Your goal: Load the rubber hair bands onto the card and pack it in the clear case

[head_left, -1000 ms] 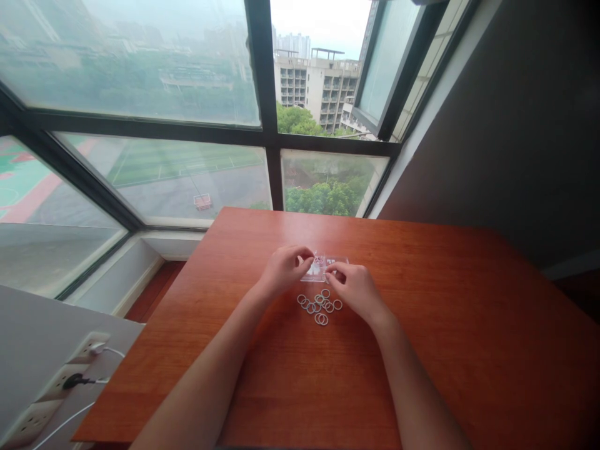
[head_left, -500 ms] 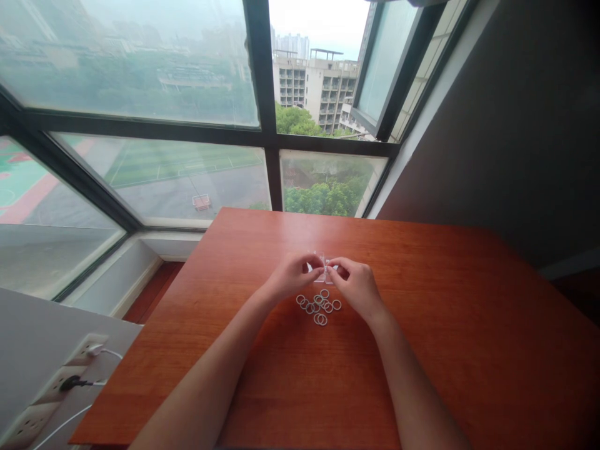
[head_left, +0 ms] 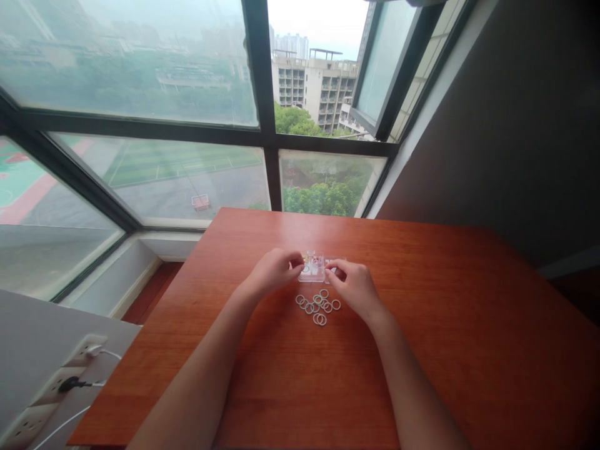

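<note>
A small clear plastic box (head_left: 313,279) with tiny coloured items inside sits on the table between my hands. My left hand (head_left: 281,269) is at the box's left side, thumb and fingers pinched together; whatever they hold is too small to name. On the right, my right hand (head_left: 354,284) hovers by the box's right edge with thumb and forefinger closed, and I cannot make out what is between them. Several pale rings (head_left: 336,305) lie in a loose cluster just in front of the box, some overlapping.
The reddish-brown wooden table (head_left: 445,325) reaches up to large windows (head_left: 201,181) with dark frames. A dark wall (head_left: 510,137) rises at the right. Low on the left, wall sockets (head_left: 60,381) hold plugs with white cables.
My left hand has moved left, away from my right hand, uncovering more of the clear box. My right hand stays nearly where it was, and the rings lie unchanged.
</note>
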Motion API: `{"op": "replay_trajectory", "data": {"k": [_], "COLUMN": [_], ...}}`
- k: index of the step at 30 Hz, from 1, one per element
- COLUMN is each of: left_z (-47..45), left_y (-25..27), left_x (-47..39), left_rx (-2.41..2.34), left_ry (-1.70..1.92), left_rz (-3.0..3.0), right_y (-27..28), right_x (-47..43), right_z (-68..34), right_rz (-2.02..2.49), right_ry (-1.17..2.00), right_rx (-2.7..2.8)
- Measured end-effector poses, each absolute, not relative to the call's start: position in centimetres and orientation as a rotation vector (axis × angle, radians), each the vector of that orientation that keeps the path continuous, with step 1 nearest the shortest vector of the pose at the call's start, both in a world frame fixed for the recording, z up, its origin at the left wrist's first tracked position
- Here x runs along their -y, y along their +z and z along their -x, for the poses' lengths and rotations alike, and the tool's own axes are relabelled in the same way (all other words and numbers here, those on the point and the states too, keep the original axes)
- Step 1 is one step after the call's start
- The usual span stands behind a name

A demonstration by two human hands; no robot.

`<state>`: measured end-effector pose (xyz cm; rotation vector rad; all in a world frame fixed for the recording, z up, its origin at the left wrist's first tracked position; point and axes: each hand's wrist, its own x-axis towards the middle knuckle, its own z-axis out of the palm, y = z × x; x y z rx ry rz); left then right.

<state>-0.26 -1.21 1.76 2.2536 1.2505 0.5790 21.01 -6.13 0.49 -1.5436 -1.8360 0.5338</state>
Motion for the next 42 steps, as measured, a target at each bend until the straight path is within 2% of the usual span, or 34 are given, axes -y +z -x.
{"op": "replay_trajectory", "data": {"k": [9,20,29,42], "left_z": [0.2,0.1,0.0,-0.4], "left_y": [1.5,1.4,0.8,0.7], "left_x": [1.2,1.2,1.2,1.3], "left_rx": [-1.316,-1.318,-1.296,-1.336], "left_ry": [0.586,0.576,0.579,0.559], "left_rz": [-2.258,-2.288,-2.301,-2.374], "right_y": [0.4,0.3,-0.1,0.1], "right_x": [6.1,7.0,6.9,6.9], "right_z": [-21.1,-20.8,-20.6,-21.0], "right_rz": [1.553,1.46,1.55,1.579], "right_ry": [0.548,0.827,0.708,0.736], "right_rx": [1.894,2.202,2.26,2.193]}}
